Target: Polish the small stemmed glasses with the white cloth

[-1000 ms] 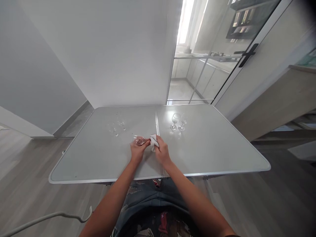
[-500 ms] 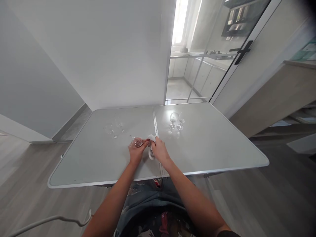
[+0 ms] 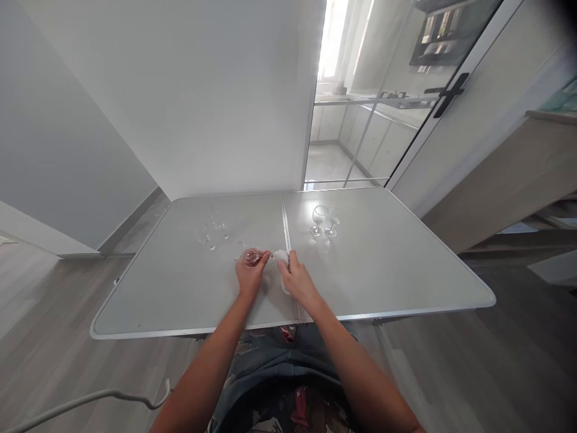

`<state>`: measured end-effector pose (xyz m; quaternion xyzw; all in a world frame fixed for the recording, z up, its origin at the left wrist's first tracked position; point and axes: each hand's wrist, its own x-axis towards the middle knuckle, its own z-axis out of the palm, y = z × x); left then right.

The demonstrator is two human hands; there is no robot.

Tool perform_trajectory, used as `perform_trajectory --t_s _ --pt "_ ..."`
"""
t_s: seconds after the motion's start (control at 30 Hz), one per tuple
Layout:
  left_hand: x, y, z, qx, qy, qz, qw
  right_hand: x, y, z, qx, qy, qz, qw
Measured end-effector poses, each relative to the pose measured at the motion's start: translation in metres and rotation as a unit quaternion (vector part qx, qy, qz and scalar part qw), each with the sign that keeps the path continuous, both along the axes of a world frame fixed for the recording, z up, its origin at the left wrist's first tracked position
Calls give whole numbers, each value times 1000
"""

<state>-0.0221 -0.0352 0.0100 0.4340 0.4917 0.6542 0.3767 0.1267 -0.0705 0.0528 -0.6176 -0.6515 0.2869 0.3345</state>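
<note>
Left of the table seam [image 3: 285, 222], the left hand [image 3: 249, 278] is cupping one wine glass [image 3: 252, 257], fingers curled closed; it is probably feeling light, stiff, slippery and fragile, its stem inviting gentle holding. The right hand [image 3: 300, 284] is pinching one soft cloth [image 3: 281, 256] beside the seam. Two goblets [image 3: 320, 214] are standing right of it, apparently two clear glasses [image 3: 213, 247] left

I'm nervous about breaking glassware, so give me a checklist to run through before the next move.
1. Left hand has hold of the held glass: ok.
2. Right hand has hold of the cloth: ok.
3. Pair at right upright on the table: ok.
4. Glasses at left apart from both hands: ok.
5. Held glass free of smudges: cannot tell, too small.
</note>
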Motion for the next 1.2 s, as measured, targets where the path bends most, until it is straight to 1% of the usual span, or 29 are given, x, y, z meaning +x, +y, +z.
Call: perform_trajectory --t_s 0.07,0.17,0.2,0.27,0.33,0.4,0.43,0.57,0.63,0.77,0.9,1.0,1.07,1.17,1.2 --pt "1 0 0 2 -4 -15 1000 8 2 2 19 32 -11 999" --pt "3 0 0 -5 -22 -35 999 17 8 3 82 48 -62 994" --pt "3 0 0 -11 -29 -40 999 19 10 3 96 61 -68 991" --pt "3 -1 0 -25 -34 -49 998 21 13 2 103 94 -46 989" --pt "4 -2 1 -31 -23 -61 997 19 13 1 90 109 8 990" --pt "4 -3 2 -25 -1 -68 997 12 12 1 81 82 55 992" --pt "4 -3 2 -19 11 -69 997 8 11 1 79 54 64 993" --pt "3 -3 4 24 65 -71 995 -9 8 2 77 -89 32 992" --pt "2 -2 3 45 85 -71 993 -14 9 2 72 -138 24 987" --pt "0 0 -2 46 82 -75 993 -16 10 1 69 -178 30 981" --pt "0 0 -6 38 68 -111 991 -11 7 2 58 -183 26 981" --pt "1 -1 -3 50 64 -137 987 3 2 8 71 -134 2 988" --pt "2 -2 0 54 59 -126 989 22 0 13 95 -72 -15 993" --pt "4 -3 5 52 39 -103 993 73 6 18 118 7 -49 992" --pt "4 -3 5 49 38 -102 993 95 11 18 113 16 -78 990"
